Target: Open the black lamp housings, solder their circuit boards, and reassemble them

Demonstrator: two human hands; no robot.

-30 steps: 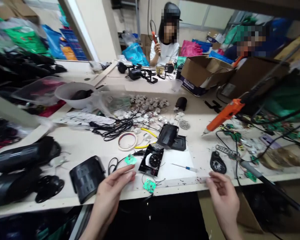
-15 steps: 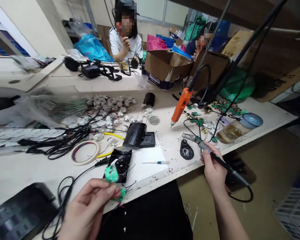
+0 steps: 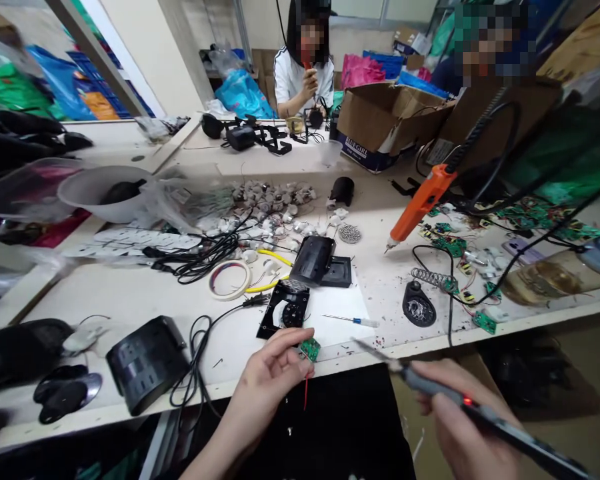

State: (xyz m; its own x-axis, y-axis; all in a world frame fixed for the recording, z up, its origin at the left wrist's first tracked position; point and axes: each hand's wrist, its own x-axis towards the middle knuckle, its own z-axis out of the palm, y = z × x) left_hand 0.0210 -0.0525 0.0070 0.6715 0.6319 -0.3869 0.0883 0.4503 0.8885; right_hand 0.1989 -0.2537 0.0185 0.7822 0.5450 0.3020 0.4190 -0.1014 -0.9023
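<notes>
My left hand [image 3: 273, 373] pinches a small green circuit board [image 3: 310, 348] with a red wire hanging from it, at the near edge of the workbench [image 3: 145, 300]. My right hand [image 3: 467, 430] grips a soldering iron [image 3: 445, 393] whose red light is on; its tip points left toward the board, a short way off. Just behind the board lies an open black housing [image 3: 285, 312] on white paper, with a small screwdriver [image 3: 353, 320] beside it.
An orange electric screwdriver [image 3: 420, 203] hangs over the bench. The soldering stand [image 3: 419, 308] with its coil, green boards [image 3: 450, 245], a tape roll [image 3: 230, 279], black cables [image 3: 200, 257], black casings [image 3: 147, 363], a white bowl [image 3: 97, 193]. Two people work behind a cardboard box [image 3: 380, 127].
My right hand has lifted the soldering iron off its stand and brought it toward me. My left hand has lowered the green board nearer the bench edge. The view has swung left.
</notes>
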